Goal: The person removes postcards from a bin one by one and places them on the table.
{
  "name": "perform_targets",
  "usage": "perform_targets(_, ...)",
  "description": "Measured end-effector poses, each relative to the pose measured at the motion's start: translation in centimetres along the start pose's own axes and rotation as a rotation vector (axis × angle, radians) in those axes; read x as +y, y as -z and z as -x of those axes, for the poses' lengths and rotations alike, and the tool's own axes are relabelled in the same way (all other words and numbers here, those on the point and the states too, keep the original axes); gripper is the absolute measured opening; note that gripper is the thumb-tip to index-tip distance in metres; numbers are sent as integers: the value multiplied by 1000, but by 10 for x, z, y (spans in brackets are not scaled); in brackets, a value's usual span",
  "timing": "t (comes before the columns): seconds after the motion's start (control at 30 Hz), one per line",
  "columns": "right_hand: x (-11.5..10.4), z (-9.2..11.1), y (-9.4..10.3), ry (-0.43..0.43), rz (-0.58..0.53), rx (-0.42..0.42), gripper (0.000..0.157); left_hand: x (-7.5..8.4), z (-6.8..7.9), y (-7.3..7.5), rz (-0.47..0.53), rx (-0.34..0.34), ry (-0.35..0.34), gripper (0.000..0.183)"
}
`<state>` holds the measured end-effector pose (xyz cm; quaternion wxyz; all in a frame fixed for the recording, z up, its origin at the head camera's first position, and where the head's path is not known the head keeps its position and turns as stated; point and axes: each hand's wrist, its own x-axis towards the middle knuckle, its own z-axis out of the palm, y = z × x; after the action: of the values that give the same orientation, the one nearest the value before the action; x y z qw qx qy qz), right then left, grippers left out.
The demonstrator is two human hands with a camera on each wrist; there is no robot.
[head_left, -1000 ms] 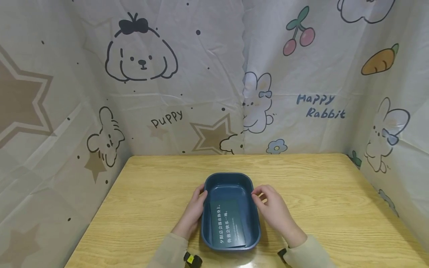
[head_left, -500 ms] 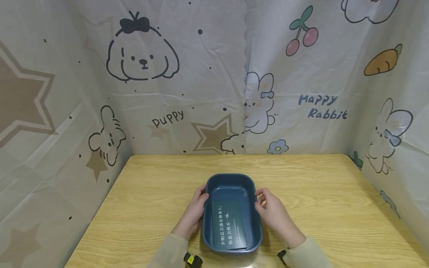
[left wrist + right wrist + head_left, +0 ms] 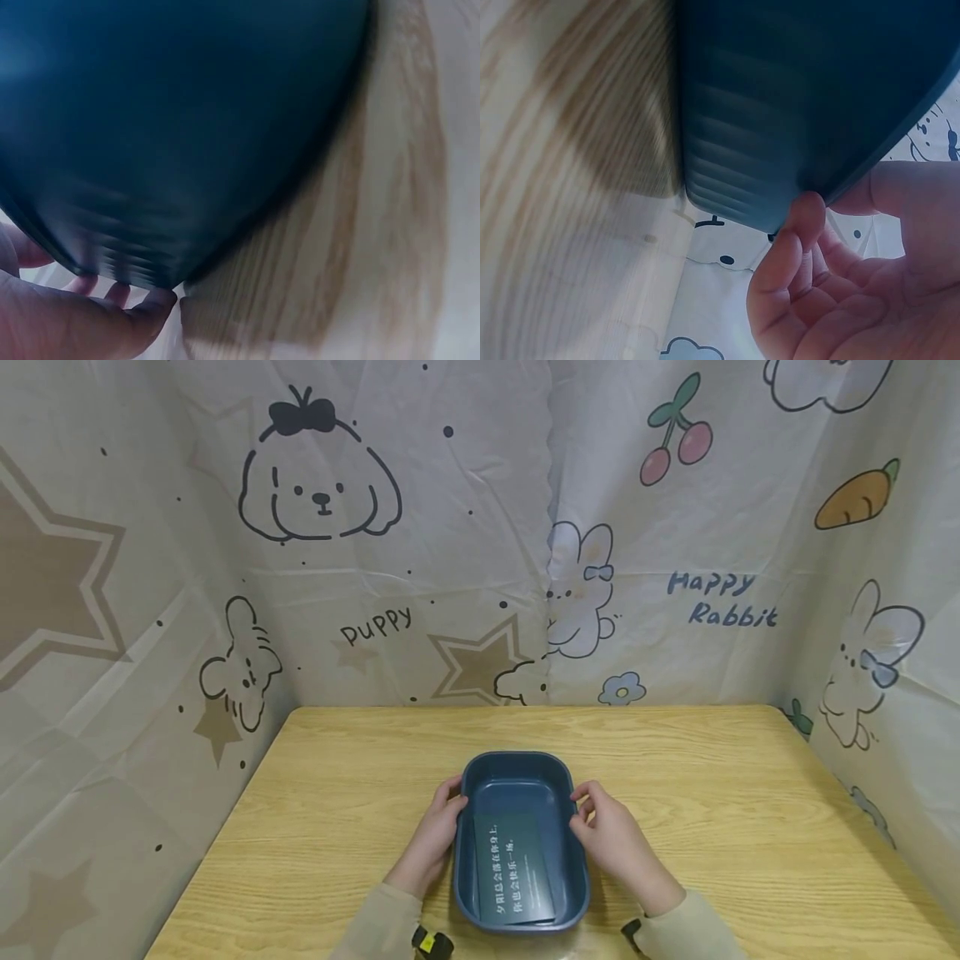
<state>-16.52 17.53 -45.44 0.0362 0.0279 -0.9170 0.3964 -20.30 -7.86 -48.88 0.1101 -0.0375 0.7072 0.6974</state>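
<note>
A dark blue rectangular box (image 3: 547, 793), open at the top and with rounded corners, stands on the table in front of the person. Inside, toward its near left, lies a dark green card (image 3: 513, 870) printed with white Chinese writing. The left hand (image 3: 437, 831) holds the box's left side, thumb near the rim and fingers against the outer wall. On the other side, the right hand (image 3: 615, 835) pinches the right rim between thumb and index finger. Both wrist views show the box wall large and close, with ridges near the left fingers (image 3: 154, 307) and right fingers (image 3: 780, 259).
The wood-grain table (image 3: 360, 760) reaches back to a hanging printed cloth (image 3: 420, 568), which also encloses the left and right sides. Dark straps show at both sleeves.
The box has slid slightly toward the person with the card in it. The right fingertips have shifted a little outward at the right rim. The left hand keeps its hold.
</note>
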Motion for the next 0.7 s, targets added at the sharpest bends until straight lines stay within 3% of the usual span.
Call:
perform_targets(0.23,-1,1,4,-4,34,6,25,2,0,-2,-8,9,-1,48)
perform_targets(0.43,-8,0,12,62,86,58,16,2,1,-2,-6,10,-5,48)
perform_targets(0.7,-30,-5,8,219,189,-55,8,-1,1,1,-16,-19,-24,50)
